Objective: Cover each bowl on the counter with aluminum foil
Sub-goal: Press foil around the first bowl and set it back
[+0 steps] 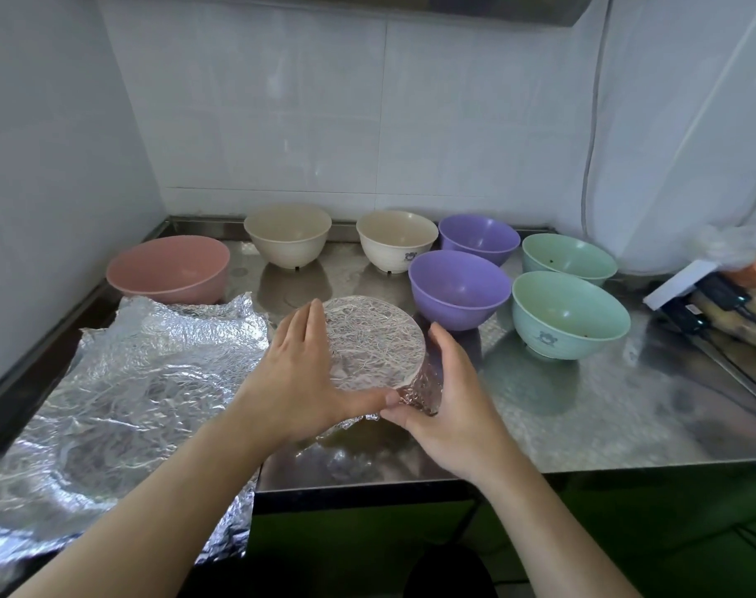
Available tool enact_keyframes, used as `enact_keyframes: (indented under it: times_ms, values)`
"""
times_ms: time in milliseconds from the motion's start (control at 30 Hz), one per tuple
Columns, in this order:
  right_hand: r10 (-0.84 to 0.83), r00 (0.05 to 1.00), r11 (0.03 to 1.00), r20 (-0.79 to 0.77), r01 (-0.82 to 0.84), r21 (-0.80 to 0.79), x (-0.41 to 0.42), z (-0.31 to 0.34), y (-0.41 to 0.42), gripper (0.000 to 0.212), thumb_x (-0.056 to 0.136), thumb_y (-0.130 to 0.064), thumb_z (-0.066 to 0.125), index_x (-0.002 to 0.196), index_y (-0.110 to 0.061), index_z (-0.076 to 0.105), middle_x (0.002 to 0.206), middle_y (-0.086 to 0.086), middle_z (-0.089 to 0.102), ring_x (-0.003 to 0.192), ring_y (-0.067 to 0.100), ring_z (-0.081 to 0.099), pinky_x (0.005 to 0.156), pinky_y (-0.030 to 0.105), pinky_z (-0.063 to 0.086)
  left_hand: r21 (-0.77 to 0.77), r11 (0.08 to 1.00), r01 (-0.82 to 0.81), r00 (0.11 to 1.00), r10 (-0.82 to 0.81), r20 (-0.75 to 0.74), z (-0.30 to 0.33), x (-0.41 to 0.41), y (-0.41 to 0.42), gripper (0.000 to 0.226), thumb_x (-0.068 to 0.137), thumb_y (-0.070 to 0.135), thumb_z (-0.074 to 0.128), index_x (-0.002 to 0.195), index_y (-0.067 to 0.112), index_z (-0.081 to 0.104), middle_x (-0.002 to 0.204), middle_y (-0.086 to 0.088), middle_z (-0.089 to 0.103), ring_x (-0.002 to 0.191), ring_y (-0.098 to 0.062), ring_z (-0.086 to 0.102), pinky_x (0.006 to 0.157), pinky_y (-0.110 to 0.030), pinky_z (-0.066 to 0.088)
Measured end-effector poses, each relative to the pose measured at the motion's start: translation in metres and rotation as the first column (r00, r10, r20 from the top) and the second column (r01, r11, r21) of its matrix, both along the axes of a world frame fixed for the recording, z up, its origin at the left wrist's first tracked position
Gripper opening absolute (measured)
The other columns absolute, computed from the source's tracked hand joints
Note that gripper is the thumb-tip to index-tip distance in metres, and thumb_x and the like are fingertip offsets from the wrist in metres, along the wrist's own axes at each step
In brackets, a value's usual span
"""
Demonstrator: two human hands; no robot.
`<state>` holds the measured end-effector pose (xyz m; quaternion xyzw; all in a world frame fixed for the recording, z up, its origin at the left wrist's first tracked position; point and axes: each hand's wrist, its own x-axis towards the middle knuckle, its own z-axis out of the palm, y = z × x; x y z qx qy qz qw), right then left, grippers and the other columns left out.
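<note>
A bowl covered with crinkled foil [374, 338] stands near the counter's front edge. My left hand [298, 373] lies with straight fingers against its left side, thumb along the front. My right hand [445, 390] cups its right side, thumb pressing the foil at the front. A large wrinkled foil sheet [130, 394] lies to the left and hangs over the counter edge. Uncovered bowls stand behind: a pink bowl [169, 269], two cream bowls [287, 233] [395, 241], two purple bowls [460, 289] [479, 237] and two green bowls [570, 312] [568, 256].
The steel counter [604, 407] ends in a front edge just below my hands. A white box, black cables and a plastic bag [712, 295] sit at the right edge. White tiled walls close the back and left.
</note>
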<state>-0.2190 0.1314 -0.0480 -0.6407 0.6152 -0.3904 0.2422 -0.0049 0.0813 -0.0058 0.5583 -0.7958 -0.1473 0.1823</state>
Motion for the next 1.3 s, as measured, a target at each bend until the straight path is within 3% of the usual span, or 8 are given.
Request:
enact_keyframes:
  times_ms: [100,167,267,367,633,800,1133,1300]
  values:
    - [-0.177,0.979,0.954,-0.102,0.145,-0.261,0.006,-0.017,0.014,0.073,0.076,-0.043,0.090,0.133,-0.024,0.049,0.135,-0.015,0.043,0.128,0.001,0.047,0.101,0.008,0.035,0.007,1.000,-0.006,1.000,0.005,0.006,0.001,-0.001,0.000,0.162,0.047,0.110,0.048,0.164,0.012,-0.005,0.173,-0.004,0.005,0.159,-0.022,0.002,0.129,-0.046,0.018]
    - [-0.199,0.975,0.920,-0.094,0.153,-0.362,0.011,-0.025,0.019,0.045,0.082,-0.039,0.086,0.112,-0.022,0.057,0.120,-0.013,0.048,0.116,0.012,0.054,0.094,0.020,0.047,0.004,1.000,-0.001,1.000,0.001,0.014,0.001,-0.002,0.000,0.160,0.049,0.109,0.050,0.164,0.012,-0.004,0.173,-0.005,0.006,0.159,-0.023,0.003,0.129,-0.044,0.016]
    - [-0.199,0.980,0.917,-0.026,0.177,-0.357,0.018,-0.032,0.018,0.022,0.094,-0.039,0.076,0.103,-0.023,0.062,0.105,-0.015,0.057,0.100,0.011,0.061,0.079,0.039,0.056,-0.019,1.000,0.009,1.000,-0.008,0.014,0.001,-0.003,0.001,0.157,0.053,0.104,0.057,0.164,0.009,-0.002,0.172,-0.005,0.009,0.158,-0.023,0.005,0.127,-0.040,0.015]
    - [-0.177,0.983,0.919,0.053,0.184,-0.348,0.020,-0.034,0.014,0.011,0.096,-0.026,0.075,0.098,-0.023,0.064,0.094,-0.013,0.065,0.088,0.010,0.068,0.075,0.040,0.057,-0.039,0.999,0.010,1.000,-0.010,0.002,0.001,-0.005,0.002,0.154,0.055,0.098,0.063,0.163,0.008,0.002,0.170,-0.005,0.013,0.158,-0.023,0.008,0.127,-0.038,0.015]
    - [-0.081,0.927,0.995,0.365,0.095,-0.021,0.009,-0.027,0.004,0.013,0.098,-0.007,0.068,0.088,-0.015,0.071,0.081,0.004,0.076,0.078,0.023,0.076,0.076,0.053,0.064,-0.034,0.999,0.019,1.000,-0.019,-0.002,0.001,-0.003,0.001,0.153,0.054,0.099,0.063,0.163,0.009,0.005,0.170,-0.006,0.015,0.157,-0.024,0.010,0.128,-0.041,0.017]
    - [-0.095,0.861,0.992,0.500,0.037,0.124,0.005,-0.011,-0.003,0.014,0.093,0.004,0.073,0.094,-0.001,0.060,0.081,0.015,0.077,0.075,0.034,0.077,0.068,0.042,0.065,-0.028,0.999,0.022,1.000,-0.023,-0.008,0.003,-0.003,0.002,0.151,0.054,0.097,0.064,0.163,0.011,0.004,0.170,-0.004,0.015,0.157,-0.023,0.010,0.126,-0.040,0.019]
    - [-0.105,0.913,0.987,0.393,0.046,0.156,0.003,-0.001,-0.013,0.036,0.085,0.001,0.085,0.106,-0.011,0.057,0.082,0.007,0.079,0.073,0.027,0.078,0.063,0.038,0.062,-0.041,0.999,0.035,0.999,-0.035,0.000,0.004,-0.001,0.001,0.151,0.054,0.098,0.064,0.163,0.013,0.006,0.169,-0.004,0.019,0.156,-0.023,0.014,0.126,-0.042,0.024]
    - [-0.081,0.980,0.984,0.183,0.049,0.172,0.001,0.002,-0.012,0.021,0.089,-0.012,0.083,0.101,-0.019,0.068,0.077,-0.003,0.077,0.067,0.012,0.074,0.059,0.030,0.058,-0.057,0.998,0.041,0.999,-0.041,0.003,0.004,-0.001,0.002,0.147,0.055,0.096,0.067,0.162,0.013,0.009,0.167,-0.003,0.022,0.155,-0.023,0.018,0.124,-0.041,0.025]
